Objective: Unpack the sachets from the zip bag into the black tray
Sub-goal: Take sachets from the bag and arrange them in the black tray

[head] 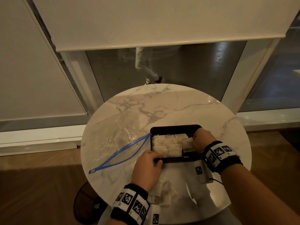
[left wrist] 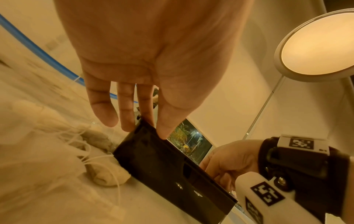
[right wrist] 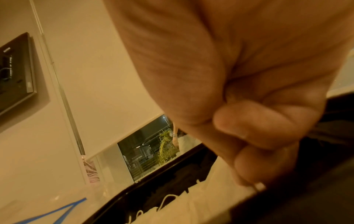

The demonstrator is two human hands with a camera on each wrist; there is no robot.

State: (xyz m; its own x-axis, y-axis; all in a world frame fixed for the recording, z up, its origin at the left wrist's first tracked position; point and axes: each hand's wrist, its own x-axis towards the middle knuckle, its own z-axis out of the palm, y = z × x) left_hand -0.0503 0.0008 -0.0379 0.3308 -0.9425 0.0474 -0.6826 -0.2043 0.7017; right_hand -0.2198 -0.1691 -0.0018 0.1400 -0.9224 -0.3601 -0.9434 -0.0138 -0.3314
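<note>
The black tray (head: 175, 127) sits on the round marble table (head: 162, 103), with several pale sachets (head: 167, 144) laid in rows inside it. My right hand (head: 200, 140) is inside the tray's right side, its fingers (right wrist: 254, 128) curled and pinching a sachet (head: 187, 143) that lies among the others. My left hand (head: 148, 165) touches the tray's near left corner; its fingers (left wrist: 126, 115) are straight against the tray wall (left wrist: 172, 166). Left of the tray lies the clear zip bag (head: 120, 138), its blue zipper mouth gaping. More loose sachets (head: 164, 190) lie under my left wrist.
The table's rim (head: 84, 143) drops off to a wooden floor on all sides. A window frame and a roller blind (head: 162, 21) stand behind the table. A round lamp (left wrist: 316, 45) glows above. A dark stool base (head: 84, 207) stands under the table's left side.
</note>
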